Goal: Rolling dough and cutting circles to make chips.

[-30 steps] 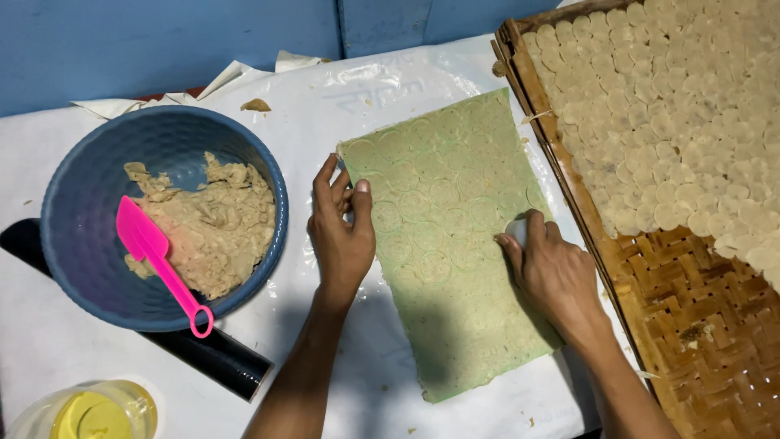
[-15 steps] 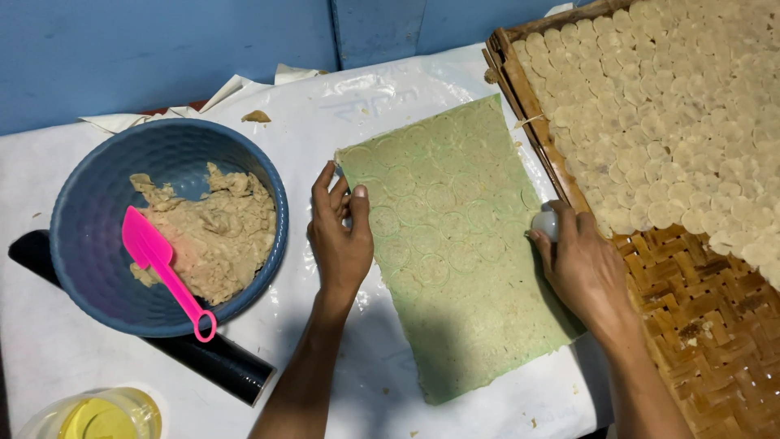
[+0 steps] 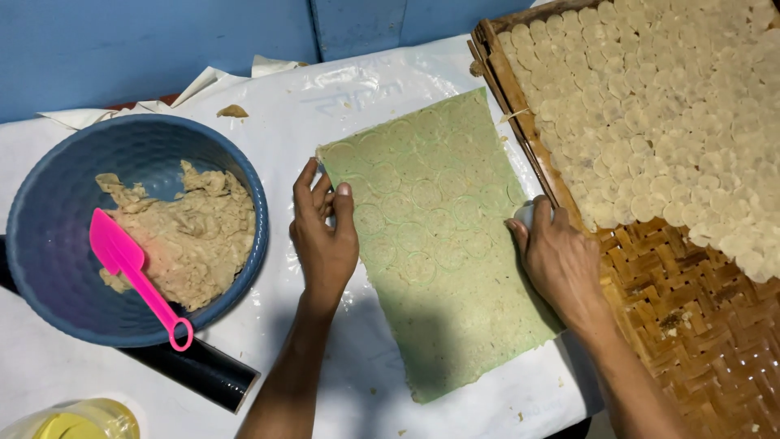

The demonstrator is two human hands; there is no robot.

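Note:
A thin green sheet of dough (image 3: 443,268) lies flat on white plastic, marked with rows of round cut circles in its upper half. My left hand (image 3: 325,236) rests on the sheet's left edge, fingers pressing it down. My right hand (image 3: 556,260) sits at the sheet's right edge, closed around a small white round cutter (image 3: 526,213) pressed on the dough next to the tray.
A woven bamboo tray (image 3: 691,325) at the right holds several pale dough discs (image 3: 666,106). A blue bowl (image 3: 49,268) at the left contains beige dough and a pink spatula (image 3: 134,272). A black roller (image 3: 199,370) and a yellow-filled container (image 3: 73,423) lie at the lower left.
My right hand with the cutter has moved from the middle of the sheet to its right edge by the tray. My left hand stays on the left edge.

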